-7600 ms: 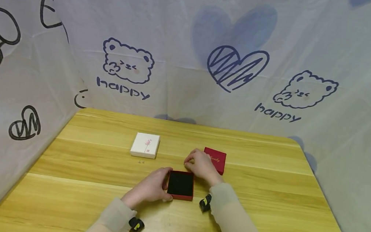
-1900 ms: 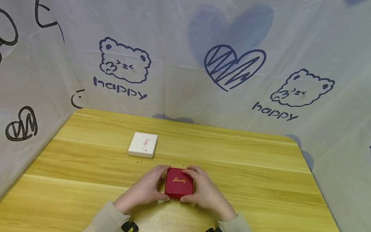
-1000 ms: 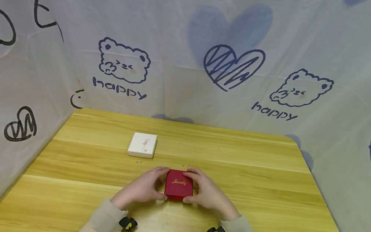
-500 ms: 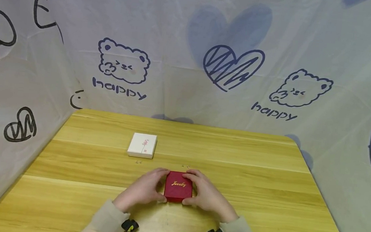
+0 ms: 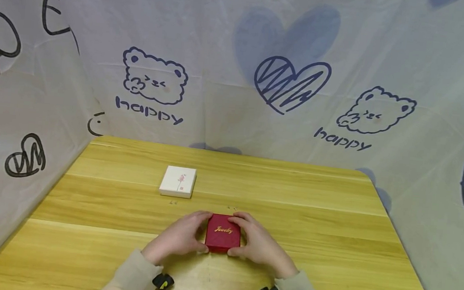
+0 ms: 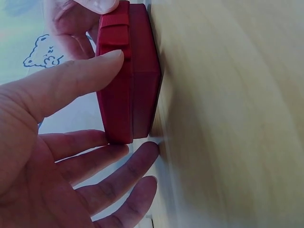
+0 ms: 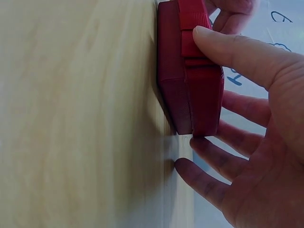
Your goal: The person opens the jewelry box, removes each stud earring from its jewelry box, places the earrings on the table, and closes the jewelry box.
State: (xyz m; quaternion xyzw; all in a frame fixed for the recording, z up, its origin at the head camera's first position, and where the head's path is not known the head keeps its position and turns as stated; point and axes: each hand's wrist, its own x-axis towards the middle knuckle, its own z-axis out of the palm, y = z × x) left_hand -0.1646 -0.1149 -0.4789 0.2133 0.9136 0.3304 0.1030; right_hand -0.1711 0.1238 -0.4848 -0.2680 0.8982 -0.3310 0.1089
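Note:
A small red jewelry box (image 5: 222, 238) with gold "Jewelry" lettering sits on the table, its lid on the base. A ribbon bow (image 6: 115, 31) decorates the lid's near side. My left hand (image 5: 177, 234) holds the box from the left, thumb at the front edge, fingertips at the far corner. From the right, my right hand (image 5: 262, 243) grips it the same way, its thumb on the bow in the right wrist view. Two pairs of tiny pieces lie beyond the box: one pair (image 5: 173, 202) to the left, another pair (image 5: 232, 208) just behind it.
At the back left of the wooden table (image 5: 312, 225) stands a closed white box (image 5: 178, 181) with a pink flower print. A white cloth (image 5: 233, 39) with drawn bears and hearts hangs behind the table and along its sides.
Earlier the red base stood open with its black lining showing and the lid lay behind it to the right. Now the lid covers it, and the box has slid slightly toward me.

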